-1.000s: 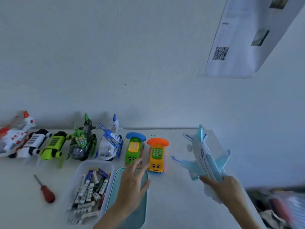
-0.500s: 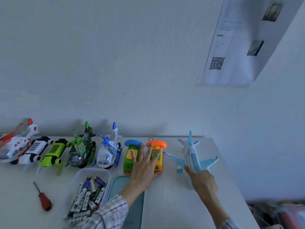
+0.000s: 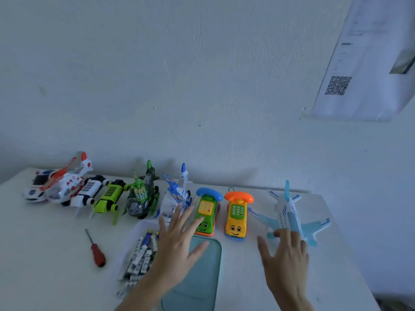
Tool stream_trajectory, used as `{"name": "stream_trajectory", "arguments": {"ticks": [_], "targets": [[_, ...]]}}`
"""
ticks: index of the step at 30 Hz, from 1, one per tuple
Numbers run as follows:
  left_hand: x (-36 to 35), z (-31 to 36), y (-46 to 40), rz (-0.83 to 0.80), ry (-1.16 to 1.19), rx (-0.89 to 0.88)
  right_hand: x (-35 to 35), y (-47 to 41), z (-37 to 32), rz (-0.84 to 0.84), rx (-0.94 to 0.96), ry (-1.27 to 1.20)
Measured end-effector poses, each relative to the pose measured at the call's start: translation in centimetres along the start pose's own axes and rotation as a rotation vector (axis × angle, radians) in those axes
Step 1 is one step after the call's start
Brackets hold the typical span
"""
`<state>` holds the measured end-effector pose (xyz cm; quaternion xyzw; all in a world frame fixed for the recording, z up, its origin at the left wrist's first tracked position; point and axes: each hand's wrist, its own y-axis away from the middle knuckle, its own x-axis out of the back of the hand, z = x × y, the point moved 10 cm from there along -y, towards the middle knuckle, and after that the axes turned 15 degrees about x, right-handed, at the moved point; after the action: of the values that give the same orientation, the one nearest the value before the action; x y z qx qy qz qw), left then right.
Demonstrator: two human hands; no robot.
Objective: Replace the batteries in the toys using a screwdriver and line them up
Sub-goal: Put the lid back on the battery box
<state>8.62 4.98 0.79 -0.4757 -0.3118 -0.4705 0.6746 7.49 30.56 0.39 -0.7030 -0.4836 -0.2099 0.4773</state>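
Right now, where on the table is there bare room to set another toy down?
Bare patches: front left, around the screwdriver, left of the battery tub; and front centre between the teal lid and the right hand. Crowded: the back row from the white car to the blue plane, toys nearly touching.

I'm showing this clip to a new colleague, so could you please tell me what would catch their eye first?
A colourful row of toys along the wall: a red-and-white helicopter far left, two phone cars, green and yellow, and a pale blue airplane at the right end. In front, the left hand and right hand hover spread open, with a red-handled screwdriver lying to their left.
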Motion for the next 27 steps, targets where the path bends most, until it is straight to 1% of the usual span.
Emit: {"name": "stream_trajectory", "arguments": {"ticks": [1,2,4,5,7,9,10,11,14,16,17,18,20,22,25,27], "targets": [[1.1,-1.4,0.4,0.022,0.054,0.037,-1.6,0.9,-1.5,-0.044,0.072,-0.083],[2.2,-3.0,0.9,0.044,0.103,0.079,-3.7,1.9,-3.0,-0.124,0.126,-0.156],[4.0,-6.4,1.7,0.107,0.162,0.177,-7.6,3.6,-5.2,-0.314,0.172,-0.243],[4.6,-8.5,2.2,0.13,0.186,0.249,-9.3,4.4,-5.7,-0.382,0.188,-0.245],[5.4,-12.5,3.2,0.146,0.208,0.388,-11.1,5.1,-6.6,-0.435,0.194,-0.237],[5.9,-16.5,4.3,0.162,0.188,0.515,-11.6,5.7,-6.6,-0.361,0.202,-0.219],[5.8,-19.0,5.0,0.156,0.186,0.602,-11.5,5.9,-6.7,-0.286,0.252,-0.166],[5.3,-21.2,5.6,0.125,0.176,0.689,-11.6,6.2,-6.7,-0.262,0.294,-0.108],[2.7,-25.8,7.3,-0.109,0.077,0.872,-10.9,6.8,-6.8,-0.184,0.33,0.057],[1.6,-27.1,8.1,-0.231,-0.021,0.901,-10.8,7.2,-6.3,-0.17,0.289,0.144],[1.4,-27.2,8.1,-0.255,-0.068,0.877,-10.7,7.2,-6.3,-0.174,0.272,0.17],[1.5,-27.1,8.0,-0.254,-0.109,0.827,-10.6,7.3,-6.3,-0.168,0.254,0.183],[2.3,-26.4,7.4,-0.179,-0.153,0.728,-10.5,7.1,-6.2,-0.152,0.241,0.18],[3.1,-26.0,7.2,-0.121,-0.168,0.698,-10.3,7.1,-6.1,-0.128,0.235,0.182],[3.6,-26.5,7.5,-0.13,0.001,0.799,-10.2,7.3,-6.3,-0.113,0.22,0.172],[3.8,-26.6,7.7,-0.103,0.124,0.83,-10.1,7.1,-6.2,-0.103,0.217,0.164]]}}
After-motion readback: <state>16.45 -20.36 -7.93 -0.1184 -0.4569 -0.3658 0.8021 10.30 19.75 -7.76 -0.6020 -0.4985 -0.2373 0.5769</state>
